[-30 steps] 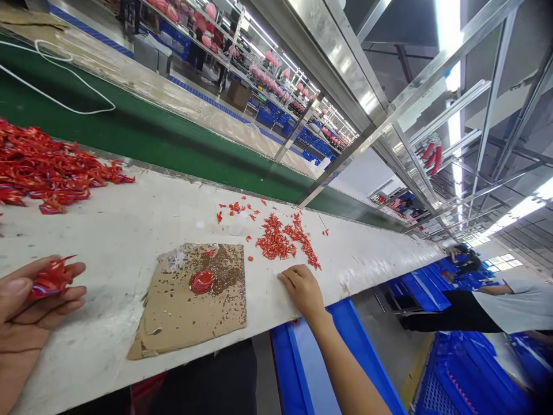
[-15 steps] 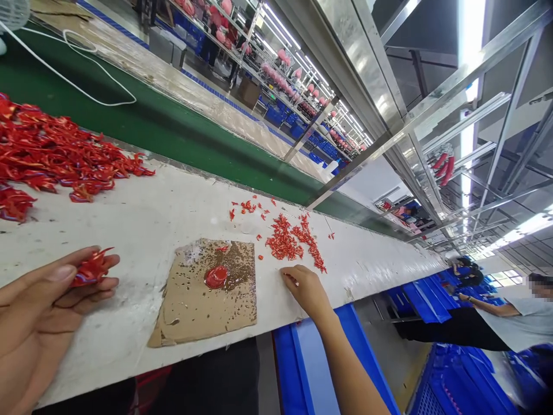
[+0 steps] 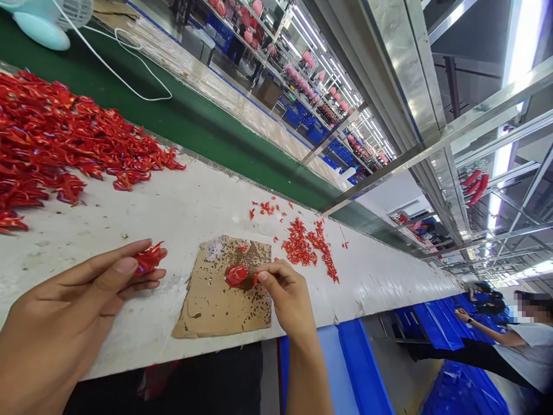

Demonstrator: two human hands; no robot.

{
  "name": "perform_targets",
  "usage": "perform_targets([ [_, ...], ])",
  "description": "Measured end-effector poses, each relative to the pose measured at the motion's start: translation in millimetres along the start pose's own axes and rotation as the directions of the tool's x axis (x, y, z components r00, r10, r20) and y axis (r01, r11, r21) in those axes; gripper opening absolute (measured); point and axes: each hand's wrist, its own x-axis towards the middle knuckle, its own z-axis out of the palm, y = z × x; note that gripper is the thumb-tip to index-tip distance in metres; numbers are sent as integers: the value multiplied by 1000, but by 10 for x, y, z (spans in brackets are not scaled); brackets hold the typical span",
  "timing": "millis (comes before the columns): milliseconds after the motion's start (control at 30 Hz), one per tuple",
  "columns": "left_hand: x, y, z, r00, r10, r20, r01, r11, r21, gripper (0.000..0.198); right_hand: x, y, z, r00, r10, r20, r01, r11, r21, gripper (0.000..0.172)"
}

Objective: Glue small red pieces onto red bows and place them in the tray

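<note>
Between the thumb and fingers of my left hand [image 3: 93, 291] is a red spiky plastic piece [image 3: 148, 259], held above the white table. My right hand [image 3: 288, 294] pinches a small red part [image 3: 255, 279] over the right side of a cardboard piece [image 3: 211, 314]. Just left of those fingertips, a small round red cap-like dish [image 3: 237, 275] sits on the cardboard, its surface wet and glossy. Dark wet spots cover much of the cardboard around it. Small red pieces [image 3: 299, 242] lie in a loose heap beyond my right hand.
A large pile of red spiky pieces [image 3: 64, 135] covers the table's far left. Behind runs a green belt [image 3: 207, 132] with a white cable [image 3: 142, 95] and a fan [image 3: 43, 29]. Blue bins [image 3: 363, 363] stand below the front edge; a person [image 3: 514, 340] works at the right.
My right hand has moved left from the bare table to the cardboard, beside the red dish, with a small red part now in its fingers. The camera view has shifted; my left hand keeps its piece.
</note>
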Motion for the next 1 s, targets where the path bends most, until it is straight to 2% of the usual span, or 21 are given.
perform_targets([
  [200, -25, -10, -22, 1000, -15, 27, 16, 999, -38, 45, 45, 16, 224, 1000, 30, 7, -30, 997, -77, 11],
  [367, -47, -30, -50, 998, -50, 43, 52, 997, -49, 45, 34, 31, 226, 999, 42, -4, -42, 995, -90, 11],
  [633, -137, 42, 12, 991, -128, 47, 132, 986, -97, 50, 16, -44, 291, 998, 49, -31, -52, 993, -105, 11],
  [733, -166, 35, 38, 987, -142, 74, 150, 983, -111, 45, 8, -75, 295, 999, 36, -23, -38, 995, -97, 10],
  [800, -195, 44, 85, 967, -213, 140, 231, 965, -124, 44, -12, -106, 281, 998, 23, -57, -26, 999, -47, 11],
  [900, -283, 110, 215, 888, -385, 252, 416, 905, -83, 48, -84, -202, 269, 995, 2, -96, 10, 992, 128, 12],
  [1000, -413, 189, 363, 814, -496, 301, 530, 847, -37, 48, -198, -347, 292, 999, -45, -31, 52, 939, 340, 10],
])
